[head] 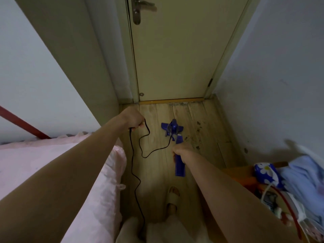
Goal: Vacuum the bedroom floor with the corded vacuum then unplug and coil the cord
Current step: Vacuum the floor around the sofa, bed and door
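Note:
A blue corded stick vacuum [179,165] stands on the wooden floor [157,169] in a narrow aisle. Its floor head [172,128] rests near the closed door. My right hand [182,152] grips the vacuum's handle. My left hand [134,119] is closed around the black cord [135,174], lifted above the floor to the left of the head. One stretch of cord loops from that hand to the vacuum body, another hangs down toward my legs.
A bed with pink bedding [57,172] lines the left side. A closed cream door [175,55] ends the aisle. A piece of furniture piled with blue cloth and clutter [289,183] sits at right. Dark dirt specks [198,132] mark the floor by the right wall. My slippered foot [172,197] stands below the vacuum.

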Tool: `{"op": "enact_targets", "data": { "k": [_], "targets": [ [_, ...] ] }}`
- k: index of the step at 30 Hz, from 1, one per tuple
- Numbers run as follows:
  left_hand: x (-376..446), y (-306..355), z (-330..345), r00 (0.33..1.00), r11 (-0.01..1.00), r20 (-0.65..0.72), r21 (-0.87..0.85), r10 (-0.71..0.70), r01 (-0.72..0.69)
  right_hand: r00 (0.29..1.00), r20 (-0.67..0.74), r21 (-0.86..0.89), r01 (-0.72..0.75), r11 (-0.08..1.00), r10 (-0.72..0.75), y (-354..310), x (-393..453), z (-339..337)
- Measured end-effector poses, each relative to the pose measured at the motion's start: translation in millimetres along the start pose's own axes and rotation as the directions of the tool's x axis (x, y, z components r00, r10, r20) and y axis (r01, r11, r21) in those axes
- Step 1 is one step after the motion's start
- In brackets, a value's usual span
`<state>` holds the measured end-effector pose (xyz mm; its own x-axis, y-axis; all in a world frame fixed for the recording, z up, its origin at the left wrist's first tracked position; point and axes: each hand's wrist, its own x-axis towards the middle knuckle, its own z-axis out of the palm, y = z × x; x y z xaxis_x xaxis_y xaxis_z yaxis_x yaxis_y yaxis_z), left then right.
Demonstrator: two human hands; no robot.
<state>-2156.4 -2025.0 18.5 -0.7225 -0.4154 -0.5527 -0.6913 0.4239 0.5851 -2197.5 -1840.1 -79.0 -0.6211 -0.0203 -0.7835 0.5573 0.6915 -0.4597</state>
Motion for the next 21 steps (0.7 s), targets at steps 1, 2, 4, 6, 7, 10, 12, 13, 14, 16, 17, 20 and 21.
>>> {"op": "enact_targets", "data": {
  "k": [1,2,4,6,7,10,12,13,14,16,17,20,21],
  "targets": [
    [10.1,3.4,-1.8,1.0,1.0,-0.003,0.024,0.003,-0.003,1.0,0.012,0.0,0.011,1.0,-0.011,-8.7,12.5,-2.3],
    [17.7,5.8,-3.3,1.0,0.999,-0.01,0.05,0.008,-0.007,1.0,0.015,0.001,0.025,1.0,-0.025,-16.7,21.3,-3.7],
    [35.4,14.3,-5.7,0.999,0.997,-0.034,0.073,-0.007,0.009,0.999,0.023,0.018,0.046,0.999,-0.046,-39.3,37.3,-11.4],
    [51.8,26.5,-6.0,0.999,0.995,-0.03,0.093,-0.023,0.026,0.997,0.041,0.028,0.064,0.998,-0.065,-59.1,50.0,-20.9],
    [60.2,32.9,-5.4,0.999,0.996,-0.025,0.08,-0.039,0.041,0.996,0.05,0.027,0.07,0.997,-0.071,-66.5,56.5,-26.8],
    [92.9,57.0,-5.6,0.996,0.996,-0.028,0.008,-0.088,0.088,0.994,0.069,0.007,0.089,0.996,-0.089,-91.1,84.8,-47.0],
    [111.7,71.4,-4.0,0.996,0.996,-0.018,-0.022,-0.091,0.09,0.993,0.064,0.025,0.101,0.995,-0.103,-105.7,106.0,-60.3],
    [122.1,80.3,-2.5,0.996,0.995,-0.007,-0.037,-0.091,0.091,0.993,0.06,0.018,0.105,0.994,-0.106,-112.9,120.5,-68.4],
    [131.4,86.1,0.0,0.996,0.994,0.0,-0.045,-0.095,0.095,0.993,0.057,0.011,0.107,0.994,-0.108,-117.6,133.8,-75.1],
    [151.4,96.9,4.5,0.992,0.99,0.028,-0.055,-0.126,0.128,0.995,0.053,-0.028,0.088,0.996,-0.087,-124.9,159.2,-89.7],
    [160.1,100.9,5.1,0.988,0.987,0.043,-0.059,-0.147,0.149,0.996,0.047,-0.057,0.078,0.995,-0.075,-128.1,170.5,-96.1],
    [186.1,115.2,2.0,0.981,0.979,0.042,-0.069,-0.187,0.19,0.997,0.037,-0.098,0.077,0.992,-0.074,-143.1,199.7,-114.5],
    [193.2,119.0,0.4,0.98,0.978,0.035,-0.061,-0.196,0.198,0.996,0.039,-0.104,0.08,0.991,-0.077,-147.9,206.1,-119.1]
  ]
}}
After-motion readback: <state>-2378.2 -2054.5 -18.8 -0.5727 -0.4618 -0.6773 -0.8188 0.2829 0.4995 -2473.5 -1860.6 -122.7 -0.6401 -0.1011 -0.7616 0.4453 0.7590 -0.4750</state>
